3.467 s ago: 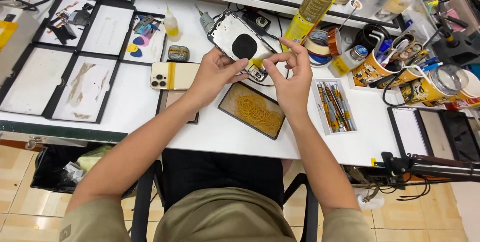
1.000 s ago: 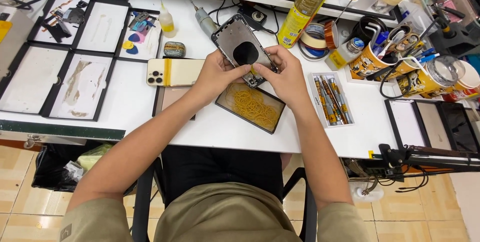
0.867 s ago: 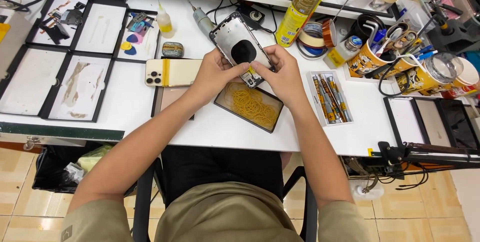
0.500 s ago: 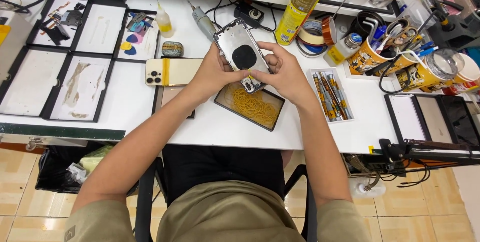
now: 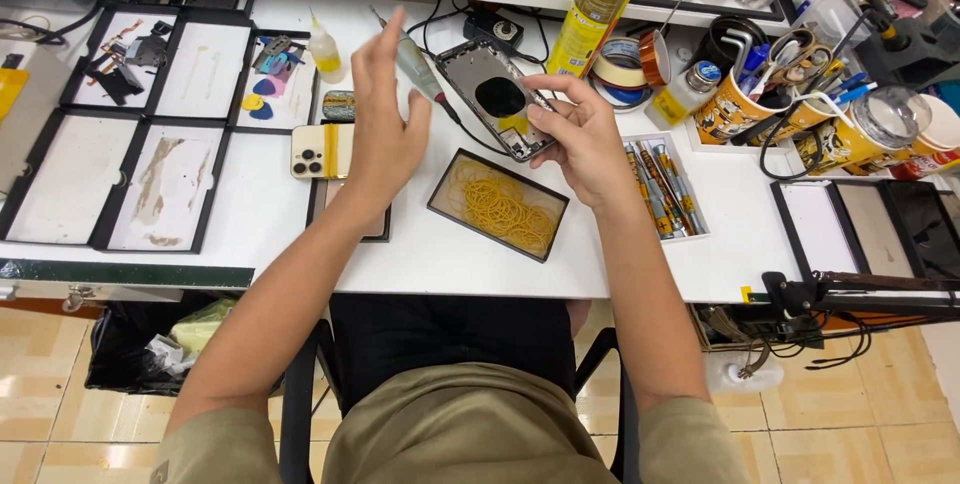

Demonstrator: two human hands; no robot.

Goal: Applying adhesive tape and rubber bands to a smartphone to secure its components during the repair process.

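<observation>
Phone housing (image 5: 497, 110) gripped by right hand (image 5: 580, 139), left hand (image 5: 385, 129) apart

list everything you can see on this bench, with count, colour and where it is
phone back housing: 1, silver with a dark round patch, held above the bench centre
tray of rubber bands: 1, black tray, yellow bands, bench centre
gold phone: 1, gold, banded, left of centre
spray can: 1, yellow, rear centre
tape rolls: 2, tan and amber, beside the can
tool tray: 1, clear, holding metal tools, right of centre
paper cups: several, orange, full of tools, rear right
small bottle: 1, clear with yellowish liquid, rear left
black framed trays: several, white inside, left side
white table: 1
left hand: open, raised, touching nothing
right hand: gripping the housing
</observation>
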